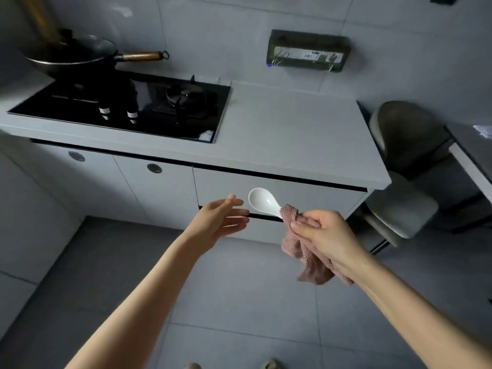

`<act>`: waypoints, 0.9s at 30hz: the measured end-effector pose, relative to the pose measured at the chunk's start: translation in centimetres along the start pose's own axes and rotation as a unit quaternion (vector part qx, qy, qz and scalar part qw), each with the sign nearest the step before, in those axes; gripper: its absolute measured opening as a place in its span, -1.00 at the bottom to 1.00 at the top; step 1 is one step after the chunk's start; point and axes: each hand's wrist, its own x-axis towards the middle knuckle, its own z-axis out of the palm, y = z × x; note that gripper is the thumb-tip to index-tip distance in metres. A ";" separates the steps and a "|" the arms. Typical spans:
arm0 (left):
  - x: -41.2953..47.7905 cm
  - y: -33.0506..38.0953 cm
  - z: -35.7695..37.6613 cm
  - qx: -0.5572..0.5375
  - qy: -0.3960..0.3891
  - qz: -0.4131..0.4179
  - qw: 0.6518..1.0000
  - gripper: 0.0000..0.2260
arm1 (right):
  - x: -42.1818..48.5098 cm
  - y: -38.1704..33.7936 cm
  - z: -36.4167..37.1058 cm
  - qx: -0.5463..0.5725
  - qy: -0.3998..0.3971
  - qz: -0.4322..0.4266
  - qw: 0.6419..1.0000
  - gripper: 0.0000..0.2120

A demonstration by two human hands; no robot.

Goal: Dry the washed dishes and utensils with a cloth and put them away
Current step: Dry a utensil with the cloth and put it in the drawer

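While the right hand (323, 237) pinches a pink knitted cloth (306, 251) wrapped round the handle of a white ceramic soup spoon (262, 202), the left hand (221, 218) hovers just left, fingers straight, holding nothing, near the grey drawer front (306, 193).

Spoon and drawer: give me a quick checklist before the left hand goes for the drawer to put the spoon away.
1. Spoon held securely: ok, right hand grips its handle through the pink cloth.
2. Left hand free: ok, fingers straight, holding nothing, reaching toward the drawer front.
3. Drawer open: not ok, it looks shut; only a dark gap shows below it.
4. Spoon dry: cannot tell, the bowl looks clean but moisture is not visible at this sharpness.
5. Path to the drawer clear: ok, nothing lies between the left hand and the drawer.
6. Room inside the drawer: cannot tell, contents hidden.
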 end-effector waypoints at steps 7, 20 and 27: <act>10.0 -1.2 4.1 -0.222 0.122 -0.095 0.963 -0.85 | 7.5 3.5 -6.6 -0.059 0.031 -0.003 0.998 -0.41; 33.9 -0.6 3.8 -0.476 0.227 -0.112 0.842 -0.71 | 25.1 6.2 -10.4 -0.097 0.071 0.020 0.993 -0.54; 37.2 -2.9 2.5 -0.566 0.239 -0.087 0.784 -0.66 | 30.8 7.0 -9.8 -0.099 0.024 0.053 0.993 -0.54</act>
